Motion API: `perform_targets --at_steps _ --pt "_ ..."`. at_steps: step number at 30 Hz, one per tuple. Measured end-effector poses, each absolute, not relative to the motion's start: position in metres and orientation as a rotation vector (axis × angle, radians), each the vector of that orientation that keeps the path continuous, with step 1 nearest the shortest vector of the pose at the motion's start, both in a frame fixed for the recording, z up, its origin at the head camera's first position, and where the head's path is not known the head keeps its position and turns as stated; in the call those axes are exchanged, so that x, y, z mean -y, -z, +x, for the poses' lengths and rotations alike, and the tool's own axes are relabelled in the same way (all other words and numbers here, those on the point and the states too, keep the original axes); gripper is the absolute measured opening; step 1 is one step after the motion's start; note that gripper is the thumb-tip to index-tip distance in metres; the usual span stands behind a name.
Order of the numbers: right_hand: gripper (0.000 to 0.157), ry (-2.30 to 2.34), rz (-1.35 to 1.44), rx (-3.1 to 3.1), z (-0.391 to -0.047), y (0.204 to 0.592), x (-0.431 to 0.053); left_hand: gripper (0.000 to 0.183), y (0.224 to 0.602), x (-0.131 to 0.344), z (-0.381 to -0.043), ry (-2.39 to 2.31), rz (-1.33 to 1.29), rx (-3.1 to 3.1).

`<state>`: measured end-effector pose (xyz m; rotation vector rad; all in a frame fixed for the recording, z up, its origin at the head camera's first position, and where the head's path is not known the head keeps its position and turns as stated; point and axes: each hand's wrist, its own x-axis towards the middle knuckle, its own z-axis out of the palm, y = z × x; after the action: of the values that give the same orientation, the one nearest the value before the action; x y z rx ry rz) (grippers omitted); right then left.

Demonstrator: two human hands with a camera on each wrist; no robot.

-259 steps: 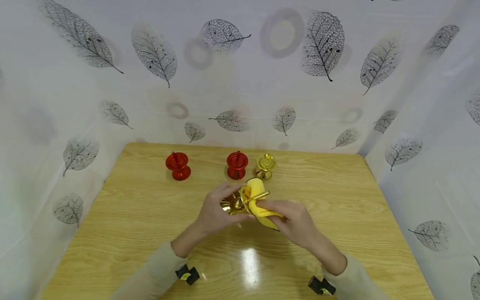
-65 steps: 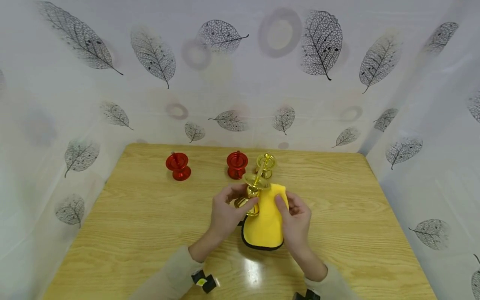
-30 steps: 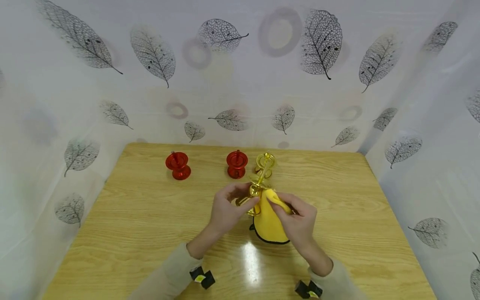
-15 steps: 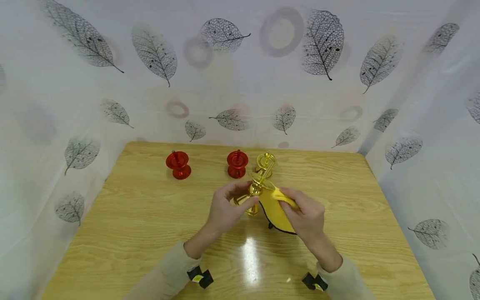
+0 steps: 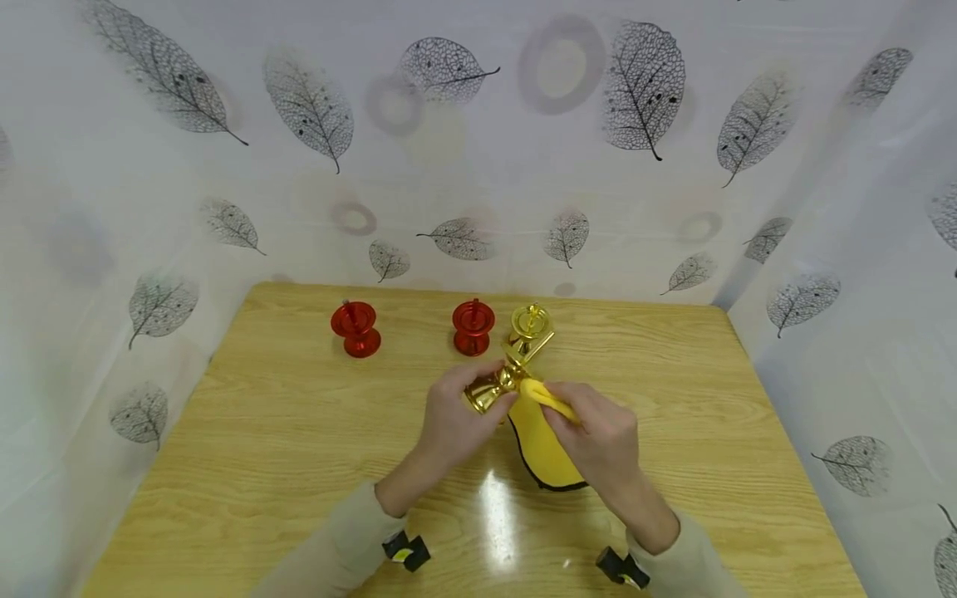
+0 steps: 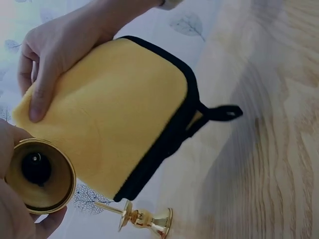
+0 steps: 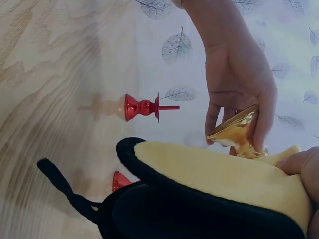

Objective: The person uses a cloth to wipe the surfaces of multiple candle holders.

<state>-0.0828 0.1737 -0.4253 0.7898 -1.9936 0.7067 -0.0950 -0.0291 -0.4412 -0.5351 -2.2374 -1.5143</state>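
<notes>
In the head view my left hand point(image 5: 458, 419) grips a shiny gold candle holder point(image 5: 489, 392) by its base and stem, tilted with its spike pointing up and right. Its hollow base rim point(image 6: 71, 181) faces the left wrist camera. A yellow cloth point(image 5: 552, 453) with black edging hangs from my right hand point(image 5: 607, 436), which pinches a folded part of it against the holder just below the dish. Seen from the right wrist, the cloth point(image 7: 214, 174) covers the dish and spike. The cloth's dark reverse side and hanging loop point(image 7: 62, 186) show there too.
Toward the back of the wooden table point(image 5: 284, 448) stand a red candle holder point(image 5: 356, 330) at left, another red candle holder point(image 5: 473, 326) in the middle and a second gold candle holder point(image 5: 531, 320) just right of it. A leaf-patterned curtain point(image 5: 478, 149) encloses the back and sides.
The held holder has tipped from nearly upright to a steeper slant, base turned left. The cloth, spread flat beside it about two seconds ago, is now folded in the right hand at the dish.
</notes>
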Motion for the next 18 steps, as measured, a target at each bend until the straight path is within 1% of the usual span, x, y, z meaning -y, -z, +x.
perform_targets --at_steps 4,7,14,18 --pt "0.037 -0.713 0.769 2.018 -0.0843 0.4287 -0.1748 0.037 0.4368 0.0322 -0.0928 1.687 -0.471 2.241" --pt "0.037 -0.723 0.747 2.021 -0.0859 0.4316 -0.1751 0.037 0.4346 0.0336 -0.0921 1.716 -0.463 2.241" --pt "0.034 -0.755 0.743 1.989 -0.0848 0.4300 -0.1711 0.038 0.4360 0.0337 -0.0949 1.513 -0.586 2.198" --pt "0.034 -0.794 0.753 2.001 -0.0826 0.4290 -0.1715 0.039 0.4361 0.0336 -0.0967 1.408 -0.598 2.213"
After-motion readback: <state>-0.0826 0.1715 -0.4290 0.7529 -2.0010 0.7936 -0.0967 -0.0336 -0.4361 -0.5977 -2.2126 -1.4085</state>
